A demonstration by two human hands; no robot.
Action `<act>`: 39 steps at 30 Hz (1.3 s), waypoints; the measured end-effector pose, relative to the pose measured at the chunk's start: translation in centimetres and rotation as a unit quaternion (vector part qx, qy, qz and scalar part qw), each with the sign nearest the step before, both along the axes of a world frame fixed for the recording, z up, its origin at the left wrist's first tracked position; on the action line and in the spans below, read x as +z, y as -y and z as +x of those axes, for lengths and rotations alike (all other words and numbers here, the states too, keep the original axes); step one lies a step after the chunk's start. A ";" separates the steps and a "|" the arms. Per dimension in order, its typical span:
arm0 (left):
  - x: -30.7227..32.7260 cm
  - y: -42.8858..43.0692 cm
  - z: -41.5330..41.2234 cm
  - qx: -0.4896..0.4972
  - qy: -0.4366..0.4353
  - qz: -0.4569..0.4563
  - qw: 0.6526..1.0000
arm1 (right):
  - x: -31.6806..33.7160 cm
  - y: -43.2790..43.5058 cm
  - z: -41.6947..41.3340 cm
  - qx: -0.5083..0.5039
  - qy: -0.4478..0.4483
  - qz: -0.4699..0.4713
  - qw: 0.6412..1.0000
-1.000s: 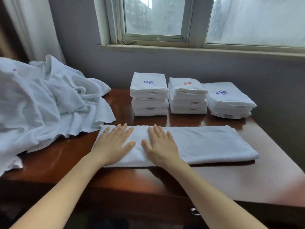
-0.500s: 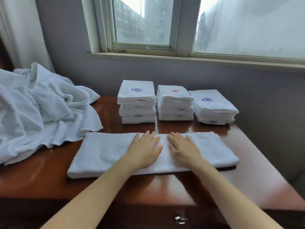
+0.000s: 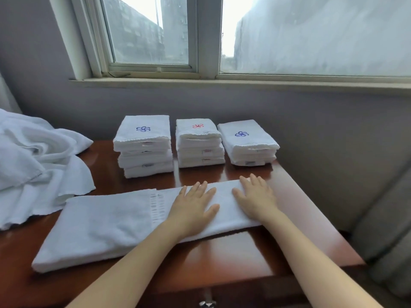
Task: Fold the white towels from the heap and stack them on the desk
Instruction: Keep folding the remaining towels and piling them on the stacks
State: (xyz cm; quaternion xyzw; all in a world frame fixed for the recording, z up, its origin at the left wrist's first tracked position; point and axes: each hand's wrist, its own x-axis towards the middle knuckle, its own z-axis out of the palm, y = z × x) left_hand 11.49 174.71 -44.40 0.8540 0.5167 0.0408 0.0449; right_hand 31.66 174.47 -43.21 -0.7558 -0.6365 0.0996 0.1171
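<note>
A white towel (image 3: pixel 100 227), folded into a long strip, lies across the front of the dark wooden desk (image 3: pixel 233 258). My left hand (image 3: pixel 193 207) presses flat on its right half, fingers straight. Beside it my right hand (image 3: pixel 255 196) lies flat on the strip's right end. Behind the strip stand three stacks of folded towels: the left stack (image 3: pixel 143 145) with a blue emblem, the middle stack (image 3: pixel 199 142) with a red emblem, the right stack (image 3: pixel 248 142) with a blue emblem. The heap of unfolded white towels (image 3: pixel 37 163) spills over the desk's left side.
A grey wall and a window sill (image 3: pixel 222 82) rise behind the desk. At the right stands a grey upholstered seat (image 3: pixel 387 230). A metal drawer handle (image 3: pixel 206 303) shows at the desk's front edge.
Both hands have slid rightward along the strip, from its left part to its right end, staying flat on it. The view has turned to the right.
</note>
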 end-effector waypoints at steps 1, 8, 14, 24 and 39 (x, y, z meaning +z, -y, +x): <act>-0.1 0.0 0.0 0.000 -0.003 0.000 1.000 | 0.1 -0.1 0.2 -0.012 0.002 0.006 1.000; -0.3 -0.2 0.0 -0.003 0.002 0.010 1.000 | 2.8 -0.4 1.4 -0.045 -0.048 -0.006 0.998; 0.4 0.3 0.0 0.002 0.135 0.005 0.991 | 5.2 -0.3 2.4 -0.005 -0.200 0.025 0.980; 11.3 3.0 -4.5 0.041 0.590 -0.214 0.778 | 10.8 1.6 -9.9 0.174 -0.579 0.072 0.794; 10.7 5.1 -22.3 0.227 0.566 -0.208 0.764 | 9.1 0.4 -29.1 0.208 -0.571 -0.037 0.793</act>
